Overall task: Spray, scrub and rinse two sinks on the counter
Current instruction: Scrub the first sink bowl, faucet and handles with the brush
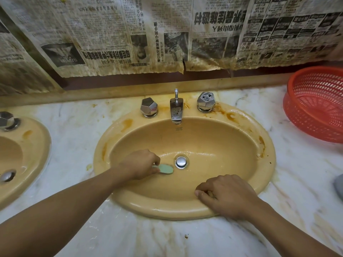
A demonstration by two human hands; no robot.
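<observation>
- Sinks: the left sink (pixel 24 154) is cut off by the counter's left edge, has orange stains on its rim, and no hand is at it.
- The left hand (pixel 141 164) is down in the bowl of the middle sink (pixel 185 207), fingers curled round the left end of a green scrubber (pixel 165 168) in a firm grip.
- The scrubber lies low in the bowl with its long axis running left to right. Its rounded free end points right at the drain plug (pixel 181 161), just beside it; I cannot tell if they touch.
- From the grip, the drain and most of the bowl lie to the right, so the next stroke likely pushes that way. The left hand is the nearer one.
- The right hand (pixel 228 195) rests on the front rim with fingers loosely curled and nothing visible in them, probably bracing.
- The heaviest orange stains (pixel 261 143) are on the right rim, out of the scrubber's present reach.
- A red basket (pixel 315 104) sits at the counter's back-right corner, well apart.
</observation>
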